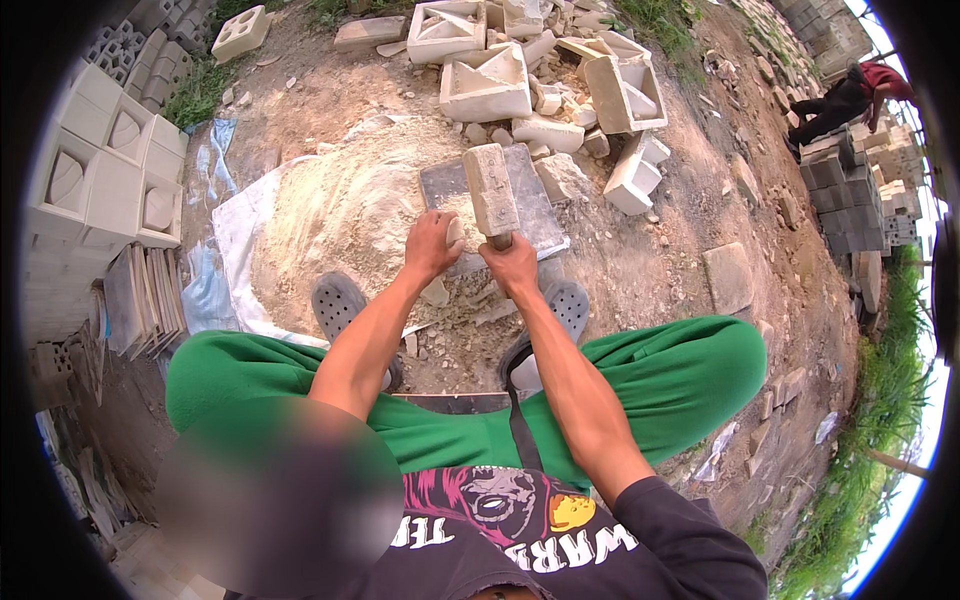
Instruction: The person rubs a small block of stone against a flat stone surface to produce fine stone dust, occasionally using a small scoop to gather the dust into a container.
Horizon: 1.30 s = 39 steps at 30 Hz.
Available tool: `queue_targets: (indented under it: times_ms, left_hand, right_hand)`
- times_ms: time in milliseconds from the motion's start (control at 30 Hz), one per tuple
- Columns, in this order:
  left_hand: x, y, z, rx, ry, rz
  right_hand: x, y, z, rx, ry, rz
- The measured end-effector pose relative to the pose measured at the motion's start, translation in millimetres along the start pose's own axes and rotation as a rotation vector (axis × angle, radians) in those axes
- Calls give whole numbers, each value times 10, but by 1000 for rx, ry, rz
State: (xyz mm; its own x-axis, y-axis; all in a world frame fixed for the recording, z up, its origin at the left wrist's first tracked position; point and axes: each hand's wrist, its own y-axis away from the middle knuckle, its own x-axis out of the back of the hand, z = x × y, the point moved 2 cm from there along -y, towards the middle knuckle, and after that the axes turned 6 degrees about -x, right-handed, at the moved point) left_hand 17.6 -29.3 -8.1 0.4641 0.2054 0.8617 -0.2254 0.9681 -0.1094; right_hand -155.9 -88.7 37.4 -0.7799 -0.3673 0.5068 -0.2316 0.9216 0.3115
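Observation:
My right hand (512,264) is wrapped round the short handle of a mallet (490,190), whose long, blocky head is coated in pale dust. The mallet head is over a flat grey slab (538,205) on the ground. Beside it, at the slab's near left edge, the fingers of my left hand (430,246) close on a small lump of pale stone (455,231). Crushed pale grit (462,208) lies on the slab around the mallet. Whether the mallet touches the slab is hard to tell.
A heap of pale powder (345,195) lies on a white sheet (245,235) to the left. Broken cast blocks (487,85) are piled beyond the slab. Stacked blocks (105,150) line the left side. Another person (845,103) bends over grey blocks (843,190) at far right.

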Motion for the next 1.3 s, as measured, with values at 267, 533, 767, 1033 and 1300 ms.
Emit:
queue_targets:
  times_ms: [267,533,767,1033,1300]
  left_hand:
    - [39,178,-173,-52,65,133]
    - [59,192,-155,34,144,89]
    - [21,149,-135,35,170,93]
    - [25,177,-175,88,149,84]
    - [26,97,-100,74,124,56]
  right_hand:
    - [-260,37,170,-34,74,-116]
    - [-132,61,-121,-108,226,-94]
    - [-218,-84,99,-94,205,-117]
    - [-159,-22,-83,-162,300,-75]
    - [-309,-229,423,-216,324,-69]
